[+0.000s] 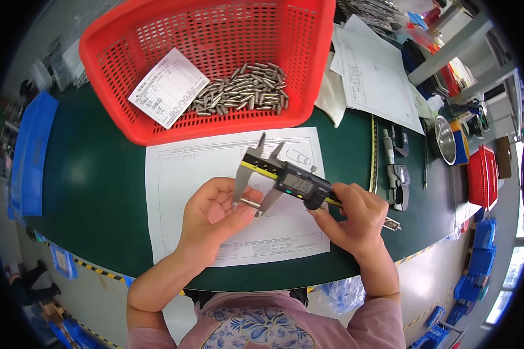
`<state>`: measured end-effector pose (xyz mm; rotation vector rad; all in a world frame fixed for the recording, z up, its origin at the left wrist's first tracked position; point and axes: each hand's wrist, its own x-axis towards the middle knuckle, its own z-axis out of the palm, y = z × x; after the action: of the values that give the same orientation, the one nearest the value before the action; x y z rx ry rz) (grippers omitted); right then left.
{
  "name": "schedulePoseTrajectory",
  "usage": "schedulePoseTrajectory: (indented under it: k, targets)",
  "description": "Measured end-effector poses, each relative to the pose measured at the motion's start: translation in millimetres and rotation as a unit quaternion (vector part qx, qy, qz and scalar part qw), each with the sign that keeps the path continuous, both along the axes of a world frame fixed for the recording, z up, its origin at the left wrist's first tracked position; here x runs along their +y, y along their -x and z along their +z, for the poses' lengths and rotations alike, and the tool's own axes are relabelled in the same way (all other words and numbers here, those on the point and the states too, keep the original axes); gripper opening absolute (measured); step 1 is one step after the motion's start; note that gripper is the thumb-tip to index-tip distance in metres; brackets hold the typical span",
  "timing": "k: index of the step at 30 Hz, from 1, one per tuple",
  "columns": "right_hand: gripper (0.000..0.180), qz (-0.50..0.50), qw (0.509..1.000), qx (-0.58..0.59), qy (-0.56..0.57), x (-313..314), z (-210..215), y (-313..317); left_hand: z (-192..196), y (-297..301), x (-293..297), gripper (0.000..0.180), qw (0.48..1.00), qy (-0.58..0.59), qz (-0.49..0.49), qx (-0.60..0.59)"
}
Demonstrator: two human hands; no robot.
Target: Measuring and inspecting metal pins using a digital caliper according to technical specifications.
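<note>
- I am seeing the left hand (215,209) curling its fingers closed around a small metal pin (250,203), pinching it between thumb and fingertips so one end is sticking out to the right.
- The pin is sitting between the lower jaws of a digital caliper (285,177); the jaws are standing just either side of it, and I cannot tell whether both are touching.
- The right hand (355,218) is wrapping shut around the caliper's beam, with the thumb lying by the display housing.
- Both hands are hovering over a white sheet (180,174) that is lying on the green table (99,174).
- Above the sheet, a red basket (128,35) is holding a heap of pins (244,90) and a printed card (167,87).
- To the right, more papers (378,75) are lying beside the basket, and a second caliper (393,168) is resting near a steel rule (373,151).
- A metal bowl (445,139) is standing further right.
</note>
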<state>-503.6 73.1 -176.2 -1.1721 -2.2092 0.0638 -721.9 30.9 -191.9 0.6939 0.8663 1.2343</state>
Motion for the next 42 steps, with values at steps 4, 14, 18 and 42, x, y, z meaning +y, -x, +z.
schedulePoseTrajectory:
  k: [4,14,18,42]
  targets:
    - [0.032,0.009,1.000,0.004,0.004,1,-2,-2,0,0,1,0.022,0.999,-0.003,0.004,0.050]
    - [0.037,-0.064,0.995,0.069,0.017,6,5,-10,-1,13,33,0.012,0.904,-0.162,0.106,0.381]
    - [0.033,-0.085,0.988,0.122,-0.036,11,12,-20,4,40,90,0.014,0.672,-0.301,0.174,0.654]
    - [0.035,0.005,0.997,0.041,-0.058,6,10,-7,8,-4,13,0.010,0.941,-0.194,0.031,0.274]
